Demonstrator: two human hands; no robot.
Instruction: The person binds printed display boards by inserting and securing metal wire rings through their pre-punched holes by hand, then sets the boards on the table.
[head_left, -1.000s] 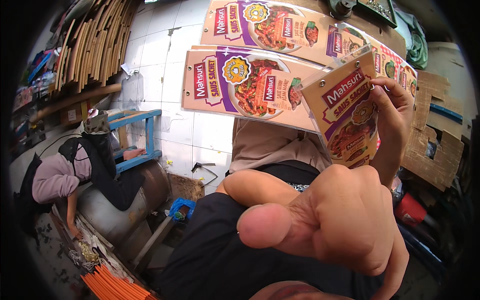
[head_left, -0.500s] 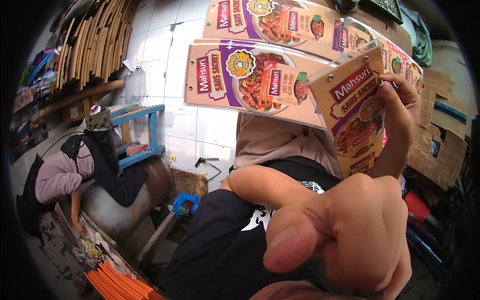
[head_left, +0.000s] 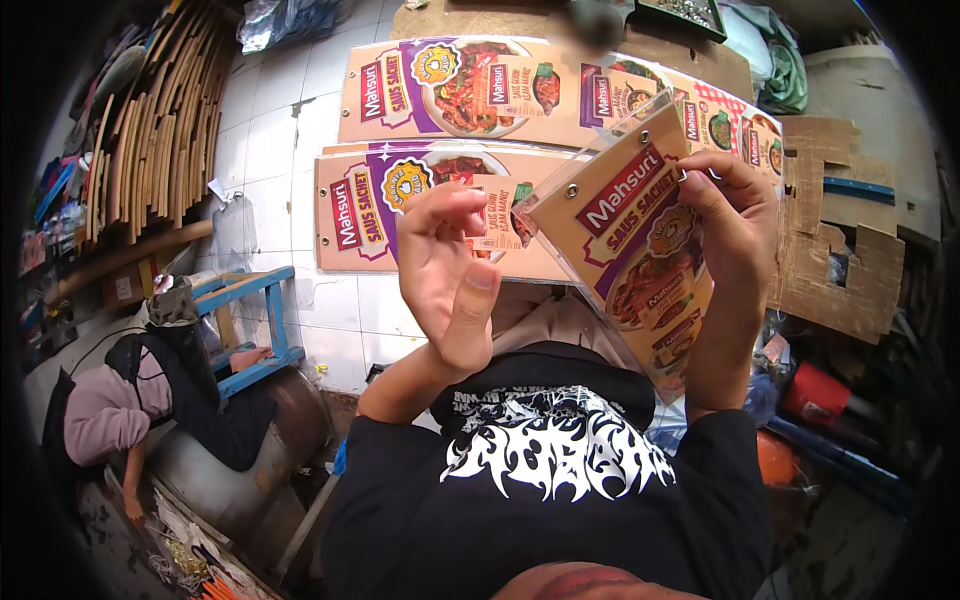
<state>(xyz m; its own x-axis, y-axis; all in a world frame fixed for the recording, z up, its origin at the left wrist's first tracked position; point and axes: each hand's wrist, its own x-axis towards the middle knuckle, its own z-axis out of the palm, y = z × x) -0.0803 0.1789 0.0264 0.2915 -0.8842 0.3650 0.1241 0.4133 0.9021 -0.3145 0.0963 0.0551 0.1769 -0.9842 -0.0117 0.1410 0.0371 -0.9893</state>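
Note:
Between the thumb and fingers of my right hand [head_left: 735, 225] is a printed plastic-covered sign [head_left: 625, 240], tilted upright, with metal eyelets near its top edge. It is tan with red and purple print and pictures of food. My left hand [head_left: 450, 285] is raised to the left of it, holding nothing, fingers loosely curled and the thumb apart. Beyond that hand lies a near pile of matching signs [head_left: 345, 235], partly hidden by it. A farther row of the same signs [head_left: 365, 95] extends to the right behind the held one.
A dark tray of small metal pieces [head_left: 685, 15] is at the back. Cut cardboard [head_left: 840, 240] stands at the right. On the left are a blue frame [head_left: 270, 320], a metal drum [head_left: 220, 430], stacked brown boards [head_left: 160, 120] and a bent-over person [head_left: 110, 410].
My left hand has moved away from close before the camera to beside the held sign. The right hand keeps its hold on the sign. The whole view has shifted.

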